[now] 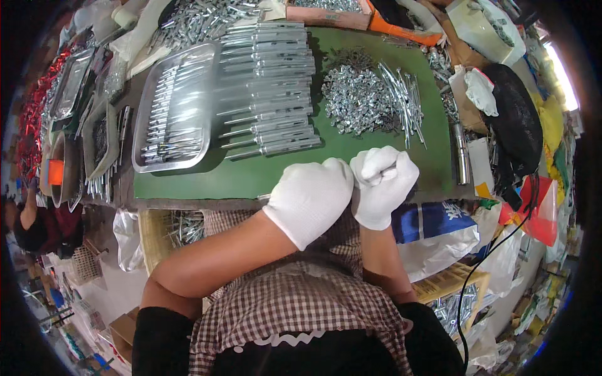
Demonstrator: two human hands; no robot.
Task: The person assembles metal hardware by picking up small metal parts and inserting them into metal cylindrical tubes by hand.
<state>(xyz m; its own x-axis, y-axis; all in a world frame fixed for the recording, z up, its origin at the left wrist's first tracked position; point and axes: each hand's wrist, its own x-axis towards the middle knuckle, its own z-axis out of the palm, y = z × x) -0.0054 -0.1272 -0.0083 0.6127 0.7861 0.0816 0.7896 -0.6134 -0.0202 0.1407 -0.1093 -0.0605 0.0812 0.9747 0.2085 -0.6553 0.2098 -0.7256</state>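
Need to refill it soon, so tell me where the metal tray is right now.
In the head view, the metal tray sits on the green mat's left end, beside the row of metal rods.

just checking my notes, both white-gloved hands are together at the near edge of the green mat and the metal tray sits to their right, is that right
Not quite. In the head view the metal tray sits to the left of the hands, not the right. The rest holds: the left hand and right hand, both in white gloves, are together at the near edge of the green mat.
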